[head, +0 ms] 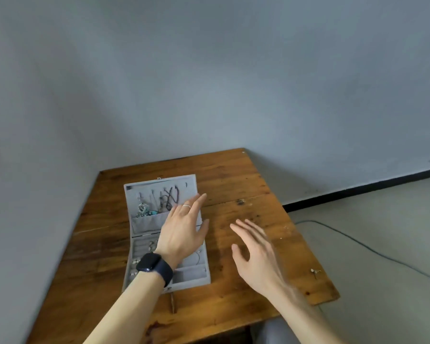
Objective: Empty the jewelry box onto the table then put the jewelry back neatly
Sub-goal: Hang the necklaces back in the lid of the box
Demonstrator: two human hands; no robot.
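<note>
Lying open near the left side of a wooden table point(243, 180), the gray jewelry box point(193, 275) has its lid point(147, 187) folded back flat toward the far edge. Dark cords and thin chains point(170, 198) hang in the lid, their lower ends tucked into a fabric pocket point(147, 223) along with a silvery and turquoise piece point(148, 211). The near tray holds a few small pieces point(152, 244) in its compartments, too small to make out.

The left hand point(181, 232) is spread flat over the right part of the box with its fingers straight and holds nothing; whether it touches the lining cannot be told. It wears a ring point(186, 206), and a dark watch point(150, 262) sits on its wrist.

The right hand point(256, 254) hovers over bare wood just right of the box, fingers relaxed and extended, empty and slightly blurred.

A tiny pale object point(315, 271) lies near the table's right edge. A cable point(358, 242) runs across the floor on the right.
</note>
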